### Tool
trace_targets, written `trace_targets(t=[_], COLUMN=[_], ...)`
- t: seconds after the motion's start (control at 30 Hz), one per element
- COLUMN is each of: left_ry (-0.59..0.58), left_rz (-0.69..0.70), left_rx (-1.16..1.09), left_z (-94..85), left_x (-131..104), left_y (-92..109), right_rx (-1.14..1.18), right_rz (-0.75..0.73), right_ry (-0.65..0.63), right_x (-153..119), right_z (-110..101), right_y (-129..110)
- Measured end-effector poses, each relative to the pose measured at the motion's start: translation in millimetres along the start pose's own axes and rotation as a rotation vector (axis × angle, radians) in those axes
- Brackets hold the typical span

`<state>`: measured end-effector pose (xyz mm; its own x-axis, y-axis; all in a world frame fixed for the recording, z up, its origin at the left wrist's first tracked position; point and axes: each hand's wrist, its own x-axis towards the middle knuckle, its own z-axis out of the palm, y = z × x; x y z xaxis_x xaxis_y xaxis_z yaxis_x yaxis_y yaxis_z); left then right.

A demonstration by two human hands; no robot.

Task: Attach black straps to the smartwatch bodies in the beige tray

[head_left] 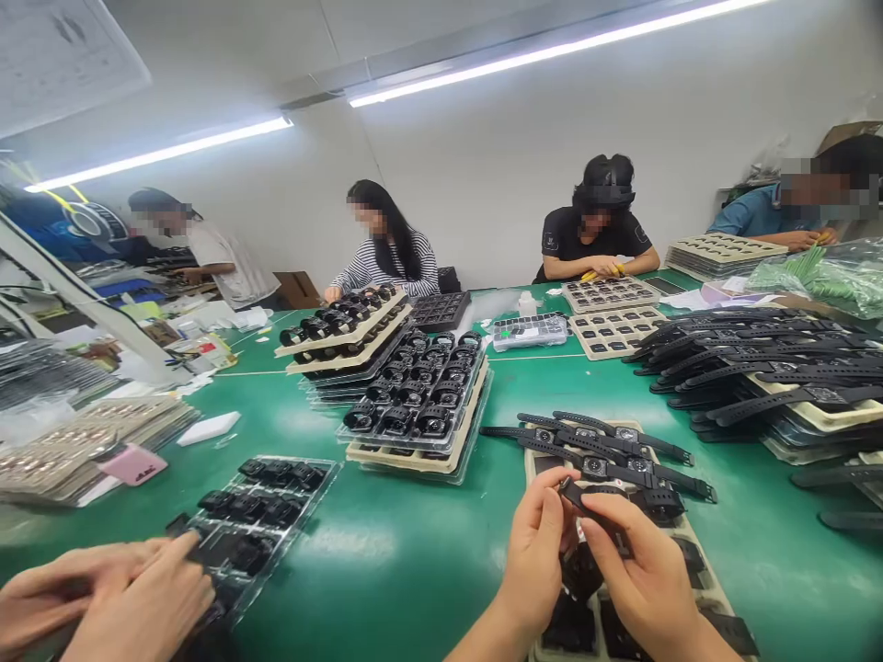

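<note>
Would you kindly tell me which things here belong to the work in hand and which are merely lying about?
In hand:
left hand
right hand
black strapped watch, pinched by both
beige compartment tray beneath
finished black watches laid across it

Lying about:
pink card
white foam block
green bagged bundles

A broad green table [386, 552] fills the room under plain white walls [552, 119]. Two long tube lights [552, 48] glow along the ceiling. A cardboard box [298, 288] rests by the far wall, and a large paper sheet [62, 51] hangs upper left.
</note>
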<state>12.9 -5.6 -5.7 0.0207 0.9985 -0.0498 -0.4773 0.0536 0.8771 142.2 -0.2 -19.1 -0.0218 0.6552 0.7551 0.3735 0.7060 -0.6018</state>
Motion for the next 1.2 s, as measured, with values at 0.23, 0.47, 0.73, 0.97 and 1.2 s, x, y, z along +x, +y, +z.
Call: trace_targets(t=[0.23, 0.47, 0.73, 0.97, 1.2], left_ry=[0.056, -0.012, -0.038, -0.178, -0.361], left_rz=[-0.021, 0.042, 0.001, -0.294, -0.354], left_rx=[-0.006, 0.147, 0.101, 0.027, 0.016], left_z=[-0.2, -2.3, 0.4, -1.6, -5.1], left_x=[2, -1, -2, 1, 6], left_y=[0, 1, -3, 9, -1], right_rx=[0.047, 0.126, 0.272, 0.36, 0.526], right_rz=[-0.005, 0.073, 0.197, 0.412, 0.719], right_ry=[-0.009, 0.093, 0.02, -0.144, -0.354], right_x=[-2, -2, -9, 17, 39], right_z=[8, 8, 12, -16, -27], right_y=[1, 0, 3, 2, -2])
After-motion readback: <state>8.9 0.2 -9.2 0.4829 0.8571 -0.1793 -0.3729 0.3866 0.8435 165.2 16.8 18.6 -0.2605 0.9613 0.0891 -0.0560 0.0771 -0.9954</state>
